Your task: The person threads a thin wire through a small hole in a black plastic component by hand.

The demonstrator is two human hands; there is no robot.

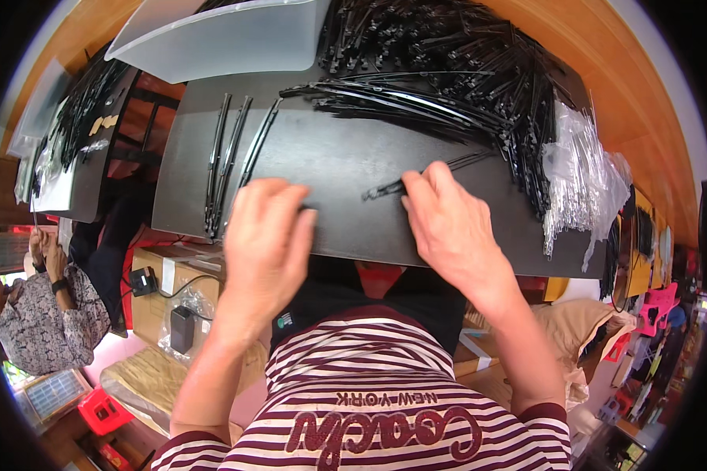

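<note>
My right hand is closed, pinching a small bunch of thin black strips just above the dark table. The bunch's knobbed ends point left, and its tails run back past the fingers toward the big heap. Slightly blurred, my left hand is over the table's front edge with thumb and fingers apart and nothing visible between them. It partly covers the lower end of a bunch of black strips. Two slim black bunches lie left of that, side by side and pointing away from me.
A large heap of black strips covers the table's far right, with clear plastic-wrapped strips beside it. A translucent bin stands at the back left. Cardboard boxes sit below. Another person is at the left by a second table.
</note>
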